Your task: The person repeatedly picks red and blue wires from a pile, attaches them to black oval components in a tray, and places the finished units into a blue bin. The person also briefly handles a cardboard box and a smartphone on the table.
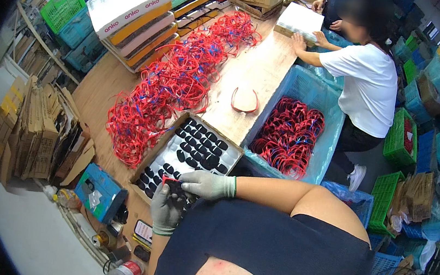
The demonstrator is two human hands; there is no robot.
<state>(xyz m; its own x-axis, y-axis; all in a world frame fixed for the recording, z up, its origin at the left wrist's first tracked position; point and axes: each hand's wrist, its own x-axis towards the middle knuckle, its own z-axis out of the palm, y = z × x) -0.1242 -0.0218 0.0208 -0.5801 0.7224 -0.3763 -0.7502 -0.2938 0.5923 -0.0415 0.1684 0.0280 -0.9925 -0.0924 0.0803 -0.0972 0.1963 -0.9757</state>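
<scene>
Head view of a wooden worktable at an assembly station. The person's two gloved hands meet at the near edge of the table, close against the body. The left hand is cupped under a small dark lens piece with a red edge, its fingers curled up around it; the right hand comes in from the right and pinches the same piece from above, so both hands are closed on it together. The piece sits just over the near corner of a shallow cardboard tray filled with rows of dark oval lenses (the hands cover the tray's near end).

To the left of the tray and running toward the far end of the table lies a long heap of red spectacle frames. A single red frame rests alone on bare wood just beyond the tray. Right of the tray, a blue plastic crate holds more red frames. At the far right edge of the table a second person in a white shirt leans over a flat white box. Stacks of folded cardboard stand on the floor at left.
</scene>
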